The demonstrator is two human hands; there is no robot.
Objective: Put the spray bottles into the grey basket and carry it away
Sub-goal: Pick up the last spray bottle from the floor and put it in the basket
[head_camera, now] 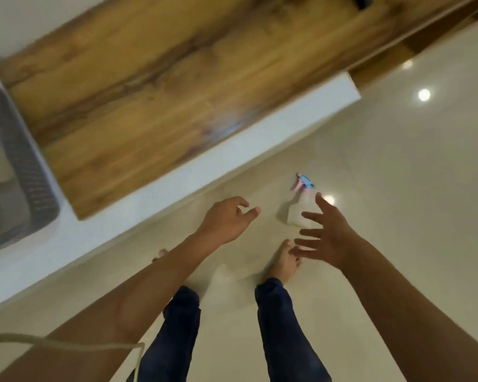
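Note:
A white spray bottle (300, 209) with a blue and pink trigger head stands on the pale floor just beyond my feet. My right hand (327, 235) hovers over it with fingers spread wide, holding nothing and partly covering the bottle's right side. My left hand (228, 220) reaches forward to the left of the bottle, fingers loosely curled and apart, empty. The grey basket (25, 172) sits on the counter at the far left edge, with pale rounded shapes inside that are too blurred to identify.
A wood-topped counter (149, 86) with a white front edge (177, 183) runs diagonally across the upper left. Glossy tiled floor (411, 175) fills the right side. My bare feet and blue-trousered legs stand below the hands. A pale cord (66, 344) crosses the bottom left.

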